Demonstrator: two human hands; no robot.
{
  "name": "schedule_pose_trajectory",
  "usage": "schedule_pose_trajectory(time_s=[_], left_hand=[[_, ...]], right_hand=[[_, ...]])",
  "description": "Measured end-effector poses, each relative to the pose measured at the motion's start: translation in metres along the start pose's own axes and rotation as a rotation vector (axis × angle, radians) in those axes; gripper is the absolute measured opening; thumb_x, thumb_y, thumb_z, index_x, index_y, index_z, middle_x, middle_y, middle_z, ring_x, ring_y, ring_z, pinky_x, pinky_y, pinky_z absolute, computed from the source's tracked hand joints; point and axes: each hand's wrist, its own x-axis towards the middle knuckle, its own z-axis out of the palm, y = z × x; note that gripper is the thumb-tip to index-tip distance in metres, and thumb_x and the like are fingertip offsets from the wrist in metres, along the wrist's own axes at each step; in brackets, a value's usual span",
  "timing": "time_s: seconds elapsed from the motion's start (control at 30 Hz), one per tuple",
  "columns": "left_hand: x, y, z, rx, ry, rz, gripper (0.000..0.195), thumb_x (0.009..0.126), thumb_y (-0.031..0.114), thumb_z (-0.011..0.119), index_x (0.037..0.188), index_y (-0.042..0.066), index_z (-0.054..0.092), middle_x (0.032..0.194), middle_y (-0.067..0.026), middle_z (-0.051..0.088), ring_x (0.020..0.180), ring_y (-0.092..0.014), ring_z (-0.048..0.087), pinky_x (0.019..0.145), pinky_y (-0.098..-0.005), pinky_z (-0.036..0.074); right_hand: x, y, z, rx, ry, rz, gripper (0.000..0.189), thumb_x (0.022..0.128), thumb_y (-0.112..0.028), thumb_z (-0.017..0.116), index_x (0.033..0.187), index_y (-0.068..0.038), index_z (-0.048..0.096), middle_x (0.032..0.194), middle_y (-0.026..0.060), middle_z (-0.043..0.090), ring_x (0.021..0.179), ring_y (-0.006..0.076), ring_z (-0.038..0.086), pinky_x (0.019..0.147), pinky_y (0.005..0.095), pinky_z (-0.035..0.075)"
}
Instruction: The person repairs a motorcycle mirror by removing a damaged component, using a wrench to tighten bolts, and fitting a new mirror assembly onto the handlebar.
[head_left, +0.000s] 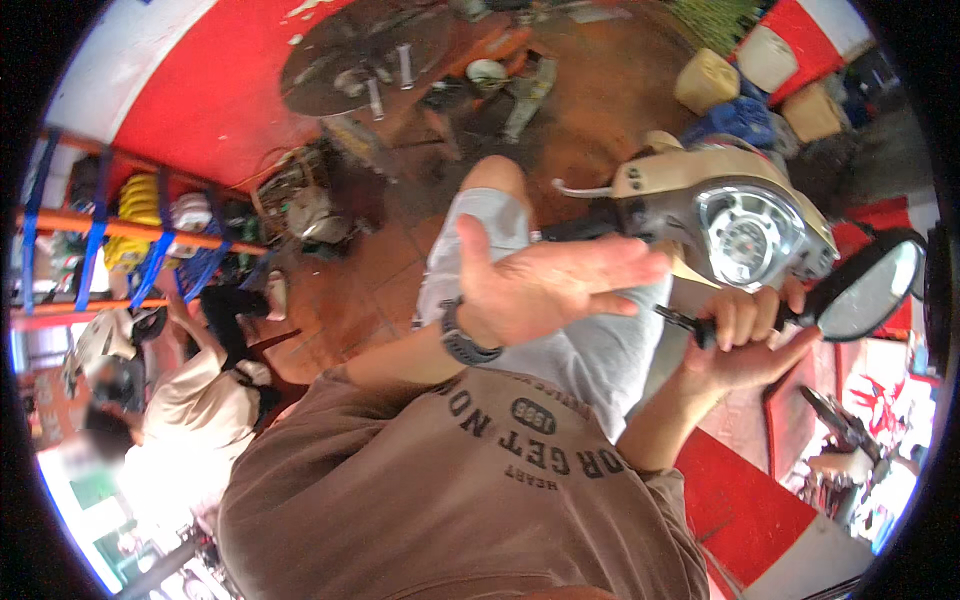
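My right hand (739, 322) is wrapped around the black stem of a rear-view mirror (870, 289). The mirror's head, glass upward, juts out to the right, and the stem's thin end (675, 318) points left. My left hand (555, 285), with a dark watch (465, 337) on its wrist, is held flat in the air over my lap. Its fingers stretch toward the stem end without touching it, the thumb spread away; nothing is in it. Beyond both hands is a cream and brown scooter's handlebar cover (660, 180) with a round gauge (746, 236) and a light lever (581, 189).
To the left, a person (199, 405) is near an orange rack (150, 221) with blue straps. Tools lie on a dark round surface (322, 67) ahead. Cream containers (705, 79) stand at far right, a metal-framed basket (304, 199) ahead left, and a motorcycle (840, 427) to the right.
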Motion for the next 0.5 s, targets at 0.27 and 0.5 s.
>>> schedule_pose_trajectory(time_s=[0.27, 0.5], left_hand=[[-0.001, 0.002, 0.002, 0.055, -0.037, -0.017, 0.127, 0.056, 0.095, 0.02, 0.137, -0.003, 0.032, 0.142, -0.0188, 0.034, 0.133, -0.027, 0.03, 0.103, -0.0391, 0.027], [0.007, 0.026, -0.039, 0.794, 0.672, -0.326, 0.036, 0.096, 0.028, 0.043, 0.115, 0.001, 0.055, 0.113, -0.0094, 0.06, 0.106, -0.017, 0.056, 0.087, -0.0308, 0.044]], right_hand=[[-0.001, 0.004, -0.007, -0.064, -0.017, -0.038, 0.032, 0.092, -0.041, 0.048, 0.094, -0.009, 0.044, 0.05, -0.0058, 0.023, 0.037, 0.0037, 0.018, 0.033, 0.0193, 0.018], [0.067, 0.028, -0.041, -0.734, 0.122, 0.272, 0.018, 0.092, -0.016, 0.051, 0.106, -0.006, 0.052, 0.064, -0.0042, 0.033, 0.058, 0.008, 0.033, 0.061, 0.0286, 0.039]])
